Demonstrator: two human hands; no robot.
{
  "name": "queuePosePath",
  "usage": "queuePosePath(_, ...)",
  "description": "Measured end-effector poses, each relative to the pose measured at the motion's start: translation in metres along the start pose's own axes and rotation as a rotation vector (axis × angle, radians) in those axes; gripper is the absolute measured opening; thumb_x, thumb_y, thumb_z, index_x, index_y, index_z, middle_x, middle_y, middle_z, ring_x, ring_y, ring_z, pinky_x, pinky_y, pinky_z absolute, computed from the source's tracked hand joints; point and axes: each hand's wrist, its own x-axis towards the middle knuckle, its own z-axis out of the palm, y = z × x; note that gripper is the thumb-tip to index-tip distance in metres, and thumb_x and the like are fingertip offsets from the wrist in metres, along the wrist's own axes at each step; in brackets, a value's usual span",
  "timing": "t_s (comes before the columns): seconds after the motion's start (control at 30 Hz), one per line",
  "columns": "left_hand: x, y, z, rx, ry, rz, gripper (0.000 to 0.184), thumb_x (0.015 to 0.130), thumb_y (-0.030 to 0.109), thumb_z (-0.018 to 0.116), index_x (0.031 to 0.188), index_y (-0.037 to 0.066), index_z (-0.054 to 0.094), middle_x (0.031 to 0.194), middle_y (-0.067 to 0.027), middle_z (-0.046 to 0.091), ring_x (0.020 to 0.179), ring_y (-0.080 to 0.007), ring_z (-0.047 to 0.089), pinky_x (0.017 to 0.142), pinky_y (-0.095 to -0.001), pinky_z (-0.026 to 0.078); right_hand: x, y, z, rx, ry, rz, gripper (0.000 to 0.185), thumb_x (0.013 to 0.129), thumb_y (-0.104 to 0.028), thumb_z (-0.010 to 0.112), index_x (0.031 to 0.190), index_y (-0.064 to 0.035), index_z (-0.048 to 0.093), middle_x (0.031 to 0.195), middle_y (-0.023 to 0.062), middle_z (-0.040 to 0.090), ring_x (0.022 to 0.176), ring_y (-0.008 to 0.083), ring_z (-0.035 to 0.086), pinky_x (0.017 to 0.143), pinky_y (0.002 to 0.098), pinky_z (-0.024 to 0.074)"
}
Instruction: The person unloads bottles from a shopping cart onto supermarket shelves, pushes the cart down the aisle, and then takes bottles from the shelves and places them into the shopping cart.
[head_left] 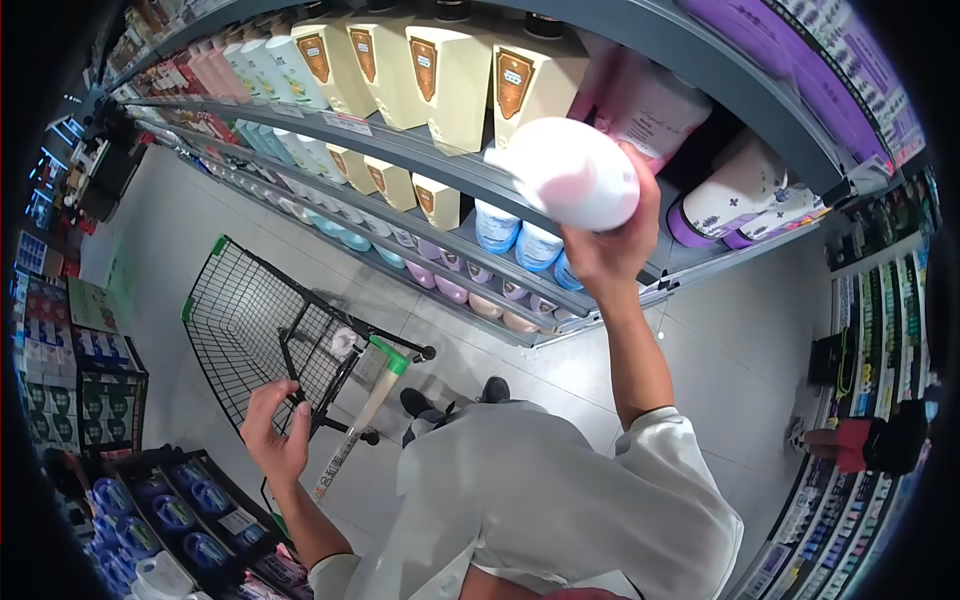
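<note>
My right hand is wrapped around a white bottle with a pink patch, held tilted in front of the shelf. The bottle is partly blurred, and its label cannot be read. Behind it stands a pink and white bottle on the upper shelf. My left hand hovers by the shopping cart, thumb apart from the curled fingers, with nothing in it. A small white item shows within the cart's frame; what it is I cannot make out.
Cream bottles with brown labels line the shelf ahead. White and purple bottles stand at its right end. Blue packages fill a display at lower left. A person in red and black is at far right, beside stocked shelves.
</note>
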Motion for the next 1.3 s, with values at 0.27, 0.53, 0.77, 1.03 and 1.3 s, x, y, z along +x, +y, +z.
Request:
queuePosePath(0.27,0.028,0.091,0.051,-0.675,0.434,-0.184,0.053,0.105,0.043,0.049,0.144,0.007,0.043,0.132,-0.0236,0.057,0.124,-0.0355,0.055,0.104,-0.0511,0.050,-0.018,-0.156,0.073,0.782,-0.472,-0.183,0.048,0.077,-0.002,0.081,0.122,-0.0014,0.067,0.124,0.0166,0.065,0.111,0.0348,0.064,0.093,0.0459,0.0488)
queuePosePath(0.53,-0.026,-0.049,-0.060,-0.055,0.378,-0.398,0.089,0.072,0.015,0.092,0.143,-0.009,0.043,0.134,-0.0212,0.060,0.120,-0.0334,0.062,0.097,-0.0449,0.057,-0.089,-0.201,0.193,0.777,-1.062,0.194,0.080,0.074,-0.016,0.089,0.143,-0.0012,0.051,0.143,0.0183,0.055,0.132,0.0378,0.053,0.110,0.0471,0.0427)
queuePosePath(0.77,-0.107,-0.296,-0.019,0.260,0.058,-0.648,0.073,0.064,0.013,0.091,0.129,0.002,0.061,0.123,-0.0152,0.063,0.110,-0.0314,0.065,0.095,-0.0386,0.054,-0.202,-0.156,0.228,0.246,-1.201,0.374,0.062,0.078,-0.005,0.082,0.135,-0.0014,0.057,0.135,0.0165,0.059,0.124,0.0366,0.055,0.105,0.0456,0.0420)
queuePosePath(1.03,-0.199,-0.438,0.104,0.033,-0.040,-0.702,0.070,0.060,0.004,0.087,0.126,0.008,0.064,0.127,-0.0124,0.062,0.124,-0.0349,0.052,0.104,-0.0456,0.042,-0.250,-0.155,0.237,-0.137,-1.085,0.079,0.052,0.078,-0.006,0.076,0.128,-0.0069,0.062,0.123,0.0104,0.066,0.110,0.0315,0.063,0.094,0.0430,0.0436)
queuePosePath(1.3,-0.244,-0.462,0.166,0.027,0.057,-0.740,0.058,0.068,0.003,0.078,0.124,0.016,0.069,0.110,-0.0153,0.058,0.104,-0.0363,0.054,0.095,-0.0446,0.042,-0.229,-0.162,0.258,-0.210,-1.085,0.183,0.036,0.071,-0.003,0.072,0.107,-0.0061,0.071,0.104,0.0077,0.071,0.097,0.0270,0.067,0.085,0.0373,0.0469)
